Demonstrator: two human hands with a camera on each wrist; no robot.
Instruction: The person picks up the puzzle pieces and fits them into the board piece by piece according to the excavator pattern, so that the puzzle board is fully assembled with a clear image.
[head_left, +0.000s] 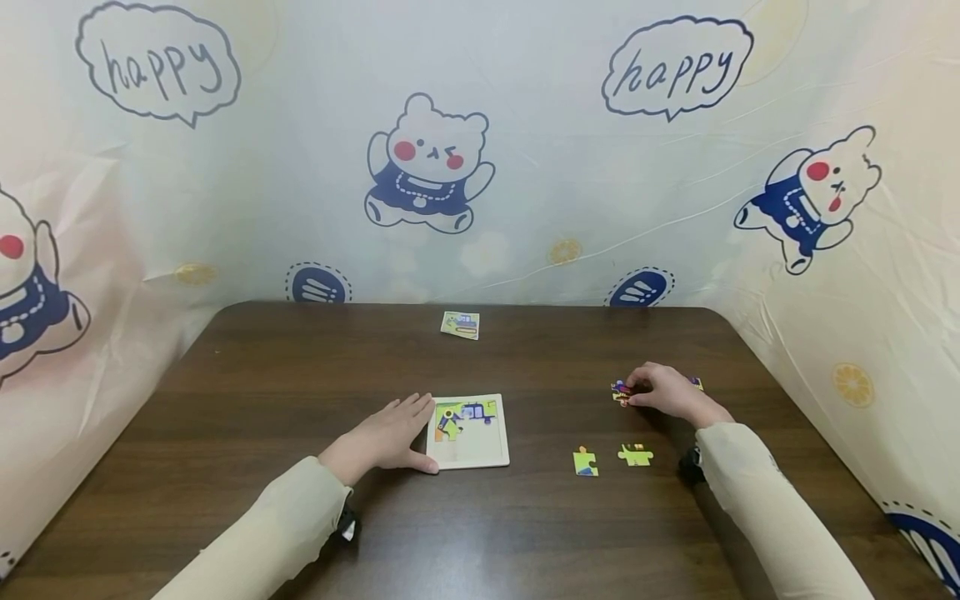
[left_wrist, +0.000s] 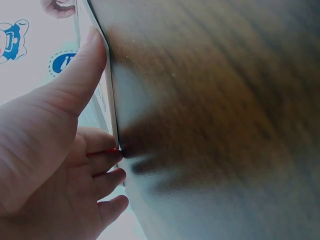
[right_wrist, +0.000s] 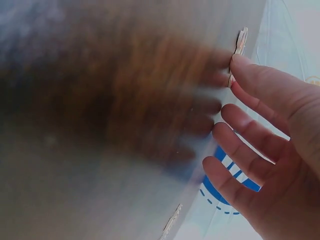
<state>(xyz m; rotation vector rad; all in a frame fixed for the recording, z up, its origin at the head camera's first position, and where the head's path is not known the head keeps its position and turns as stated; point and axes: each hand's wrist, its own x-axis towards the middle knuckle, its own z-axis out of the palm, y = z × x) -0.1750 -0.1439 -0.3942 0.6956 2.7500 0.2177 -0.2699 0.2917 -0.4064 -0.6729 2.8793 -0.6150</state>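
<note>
A white-framed puzzle tray (head_left: 472,460) lies on the table with several joined pieces in its upper part, showing a yellow-green and blue picture. Along its left side rests my left hand (head_left: 381,437), thumb by the near corner and fingers by the far one. In the left wrist view, the thumb and fingertips touch the tray's edge (left_wrist: 106,95). To the right, my right hand (head_left: 669,393) pinches a dark, multicoloured puzzle piece (head_left: 621,392) between thumb and index finger, at the table surface. Its other fingers (right_wrist: 242,150) are spread. Another piece (head_left: 697,383) shows partly behind this hand.
Two yellow-green puzzle pieces, one with a blue corner (head_left: 586,462) and one wider (head_left: 636,455), lie between the tray and the right forearm. A small picture card (head_left: 460,325) is near the brown table's (head_left: 337,342) far edge. A printed curtain (head_left: 540,183) hangs behind.
</note>
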